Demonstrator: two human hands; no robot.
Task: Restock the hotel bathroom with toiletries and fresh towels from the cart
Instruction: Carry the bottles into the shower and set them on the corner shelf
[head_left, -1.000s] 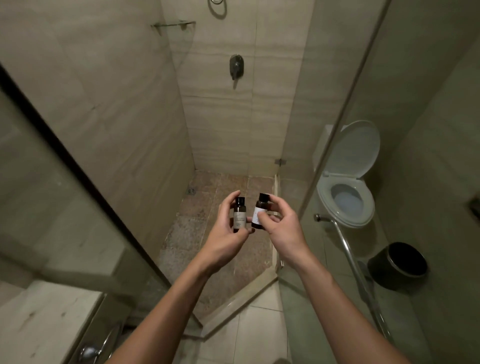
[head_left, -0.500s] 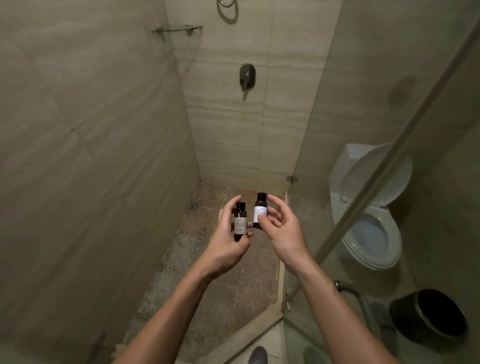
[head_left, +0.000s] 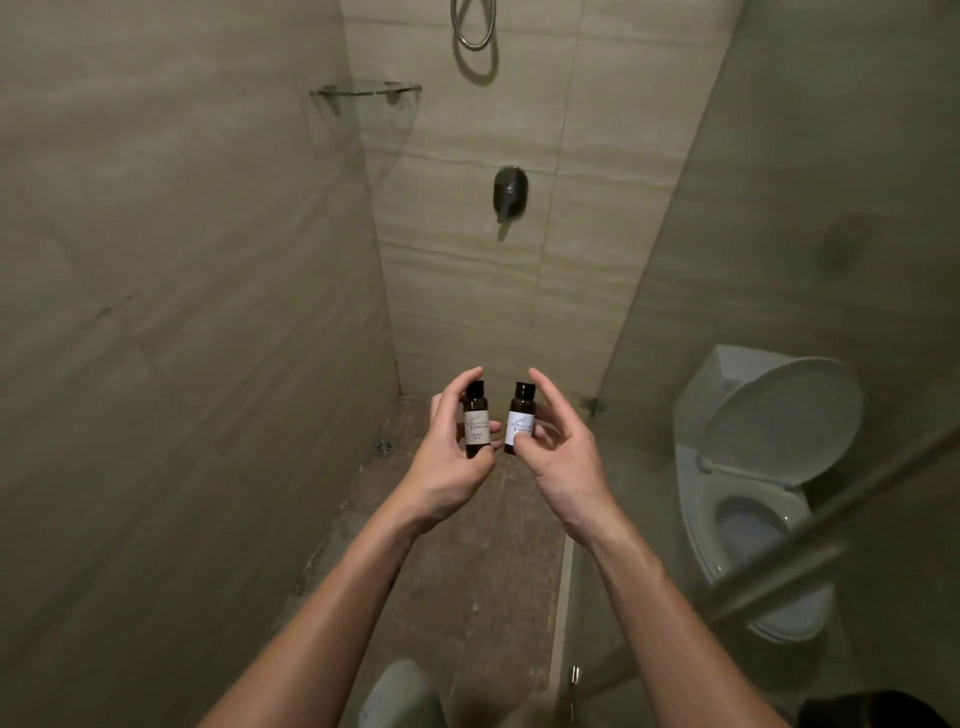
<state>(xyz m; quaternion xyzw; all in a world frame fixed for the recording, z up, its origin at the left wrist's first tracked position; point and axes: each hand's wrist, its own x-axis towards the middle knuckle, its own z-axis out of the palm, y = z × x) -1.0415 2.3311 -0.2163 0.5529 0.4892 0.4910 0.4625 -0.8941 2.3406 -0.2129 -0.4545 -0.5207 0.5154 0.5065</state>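
Two small dark bottles are held upright and side by side in front of the tiled shower wall, close together but not touching. The left bottle (head_left: 476, 419) is gripped by the left hand (head_left: 451, 457), with the thumb at its lower front and the fingers curled behind it. A beige label is carried on it; a pale emblem and some lines of print can be made out, but the writing is too small and blurred to be read. The right bottle (head_left: 520, 417) is gripped by the right hand (head_left: 563, 457), pinched low down by the thumb, with the index finger raised beside its black cap. A white label with bluish print is borne on it, and that writing cannot be read either. No brand name can be told on either bottle.

A glass corner shelf (head_left: 366, 89) is fixed high up where the left wall meets the back wall, well above the bottles. A dark shower valve (head_left: 510, 188) is mounted on the back wall, and a loop of shower hose (head_left: 474, 26) is seen above it. A toilet (head_left: 753, 483) with its lid raised is seen through the glass panel (head_left: 779, 260) on the right. The brown stone shower floor (head_left: 467, 571) lies below the hands.
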